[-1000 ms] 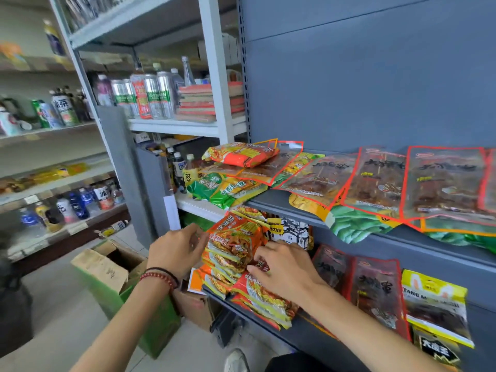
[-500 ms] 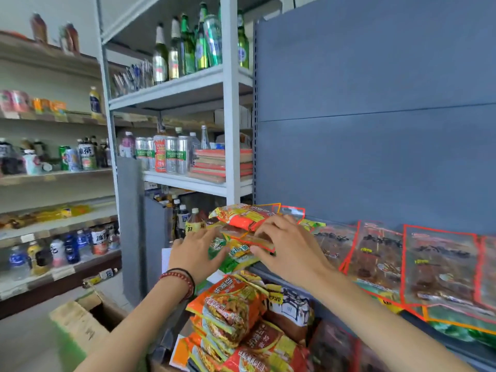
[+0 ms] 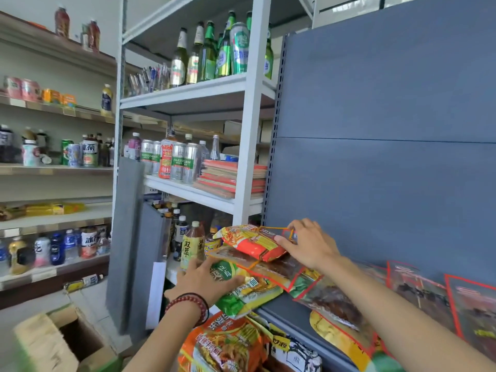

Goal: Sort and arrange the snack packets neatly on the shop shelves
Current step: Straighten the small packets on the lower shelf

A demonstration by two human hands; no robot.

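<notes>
A pile of snack packets lies at the left end of the grey-blue shelf [image 3: 290, 315]. On top is an orange-red packet [image 3: 252, 241], with a clear red-edged packet [image 3: 271, 269] under it and a green packet [image 3: 249, 291] at the shelf's edge. My left hand [image 3: 204, 280] holds the green packet's left end, thumb across its top. My right hand [image 3: 308, 245] pinches a red-edged packet corner [image 3: 288, 233] behind the orange-red packet, between thumb and curled forefinger. Orange noodle packets [image 3: 228, 345] are stacked on the shelf below.
More red-edged clear packets [image 3: 416, 288] lie in a row to the right against the grey back panel [image 3: 389, 183]. A white rack [image 3: 249, 157] with cans, bottles and tea bottles [image 3: 193, 245] stands to the left. An open cardboard box [image 3: 53, 342] sits on the floor.
Both hands have left the lower noodle stack and risen to the upper shelf's pile. The right hand has slid to the back of the pile; the left has closed on the green packet.
</notes>
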